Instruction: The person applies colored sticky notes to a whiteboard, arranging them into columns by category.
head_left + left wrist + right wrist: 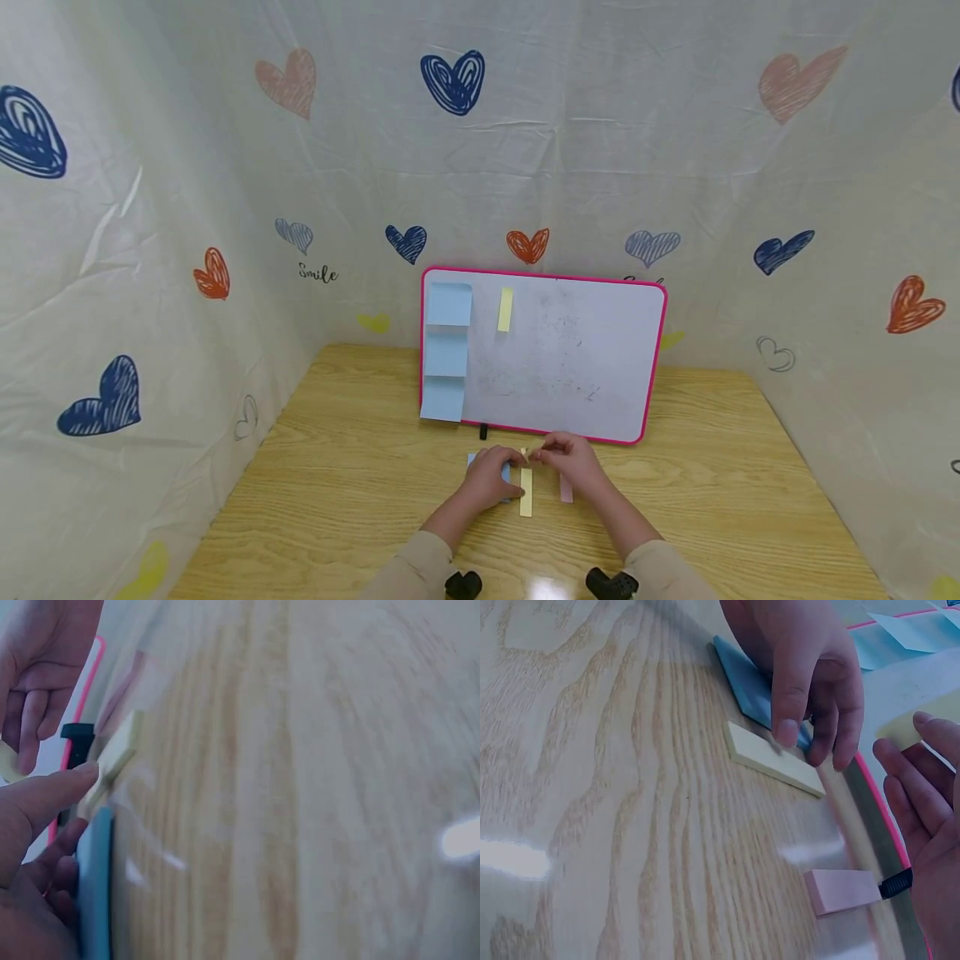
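My right hand [572, 460] pinches a thin yellow sticky strip [904, 726] between thumb and finger, just below the whiteboard. Opposite it, my left hand [489, 477] hovers over the pads, its thumb extended to the yellow sticky-note pad [527, 502] on the table. In the right wrist view the left fingers hang loosely curled with nothing seen in them. Partly hidden under that hand is a blue sticky-note pad [94, 889]. A narrow pink sticky-note pad [844, 889] lies below the right hand.
A pink-framed whiteboard [570, 358] leans at the back of the wooden table [337, 467]. Three blue notes [447, 354] run down its left side, and one yellow strip [506, 310] is stuck near its top. A small black piece [483, 432] sits at its lower edge.
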Tool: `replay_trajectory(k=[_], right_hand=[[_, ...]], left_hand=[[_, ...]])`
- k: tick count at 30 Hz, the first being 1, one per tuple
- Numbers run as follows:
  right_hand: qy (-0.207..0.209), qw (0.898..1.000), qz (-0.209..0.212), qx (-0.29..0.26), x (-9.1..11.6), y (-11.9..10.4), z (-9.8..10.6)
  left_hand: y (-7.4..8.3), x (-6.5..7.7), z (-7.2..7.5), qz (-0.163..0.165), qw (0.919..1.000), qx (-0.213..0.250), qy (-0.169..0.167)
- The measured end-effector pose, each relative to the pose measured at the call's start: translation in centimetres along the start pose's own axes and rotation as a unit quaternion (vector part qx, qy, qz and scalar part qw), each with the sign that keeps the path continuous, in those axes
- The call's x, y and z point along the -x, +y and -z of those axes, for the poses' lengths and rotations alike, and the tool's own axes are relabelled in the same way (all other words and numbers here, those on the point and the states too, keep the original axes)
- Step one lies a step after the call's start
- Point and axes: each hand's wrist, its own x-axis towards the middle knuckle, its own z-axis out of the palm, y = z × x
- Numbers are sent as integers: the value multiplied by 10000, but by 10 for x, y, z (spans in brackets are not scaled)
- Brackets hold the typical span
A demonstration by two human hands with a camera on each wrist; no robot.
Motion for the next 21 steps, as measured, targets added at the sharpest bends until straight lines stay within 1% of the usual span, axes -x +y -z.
replay_trajectory(k=[2,4,6,8,10,13,16,21], right_hand=[[27,9999,3,102,-1,-4,0],[35,9999,65,121,-3,-8,0],[22,9998,156,89,-5,-12,0],[11,9996,272,23,-9,-15,0],[-38,9992,392,-38,-12,-18,-1],[-15,9987,499,-59,-18,-22,-2],[-18,9985,541,-14,-22,-27,-3],[-207,9984,530,-34,-26,-37,-5]], left_hand=[[1,-1,4,39,9991,421,-56],[2,-4,9,135,9959,890,-110],[5,-5,16,251,9905,1351,-104],[7,-7,23,384,9850,1682,-69],[10,-9,31,426,9790,1992,-13],[13,-11,42,336,9727,2294,69],[15,-12,53,173,9699,2426,124],[20,-14,65,6,9634,2673,171]])
